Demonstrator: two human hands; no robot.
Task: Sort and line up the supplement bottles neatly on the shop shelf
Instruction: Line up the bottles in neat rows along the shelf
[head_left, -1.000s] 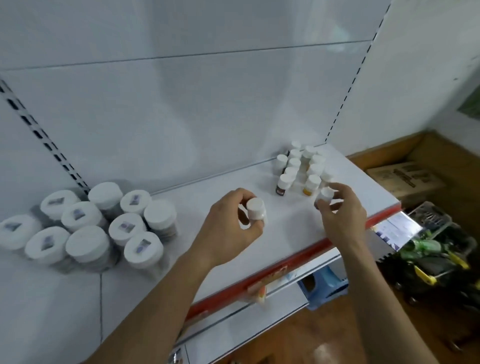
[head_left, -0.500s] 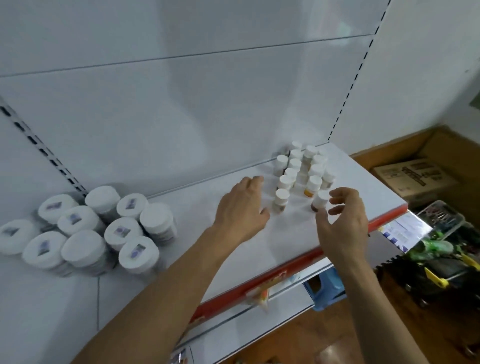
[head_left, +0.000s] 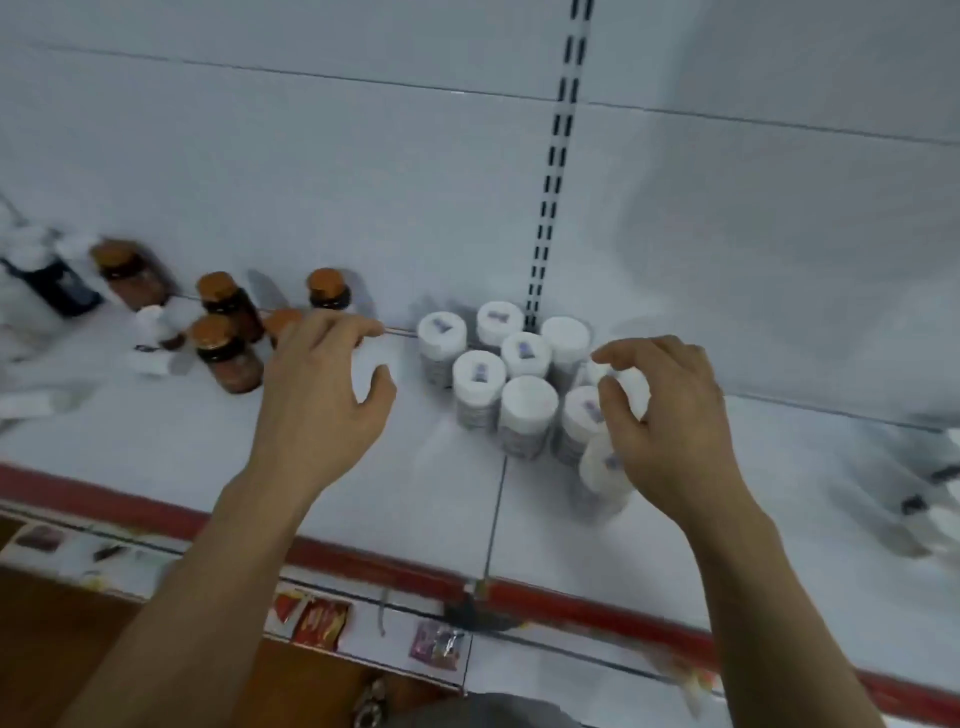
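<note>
- Two hands, head view: each has let go of the small bottle it held a second ago, and both now hang over the shelf (head_left: 415, 493).
- Small bottles: set down half a second ago in their block at the shelf's right end. That block is now out of frame, the view having swung left.
- Left hand (head_left: 317, 395): fingers loosely bent, holding nothing, above bare shelf. Its fingertips are just beside the amber bottles (head_left: 228, 358).
- Right hand (head_left: 670, 415): fingers curled over the near right side of the jars (head_left: 524, 405). A white cap shows between the fingers, but blur hides whether it is gripped or only touched, so I cannot tell.
- Jars: about nine, white-capped and upright. They stand bunched in a loose cluster in front of the slotted upright (head_left: 550, 182), not in rows.
- Amber bottles: five, orange-capped, scattered at back left, apart from the jars. One white bottle (head_left: 153, 325) stands among them.
- Reading: the small-bottle block looks finished. Work appears to be shifting to the jars and amber bottles, neither yet lined up.
</note>
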